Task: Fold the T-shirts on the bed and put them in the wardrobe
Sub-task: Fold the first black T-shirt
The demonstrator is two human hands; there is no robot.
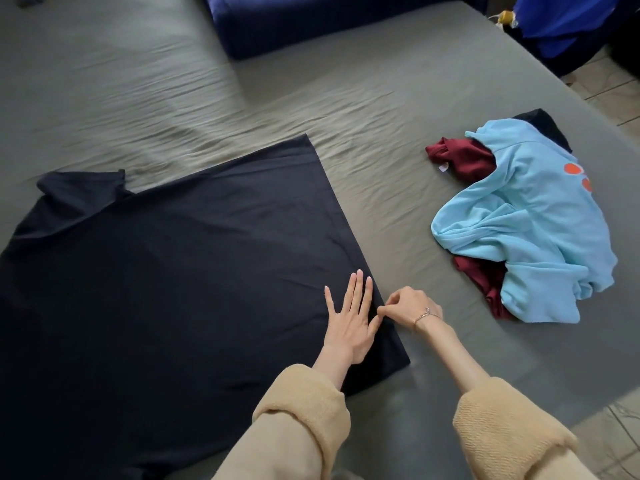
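Left hand flat, fingers spread, on one black T-shirt. Right hand pinches its edge. Three more in pile on bed.

A large black cotton T-shirt lies spread flat on the grey-sheeted bed, filling the lower left of the frame. On its right edge, at lower centre, rests the left hand, and the right hand sits just beside it at that same edge. At centre right, well apart, a crumpled light-blue T-shirt lies on top of a dark-red garment. A dark-blue cushion sits at top centre.
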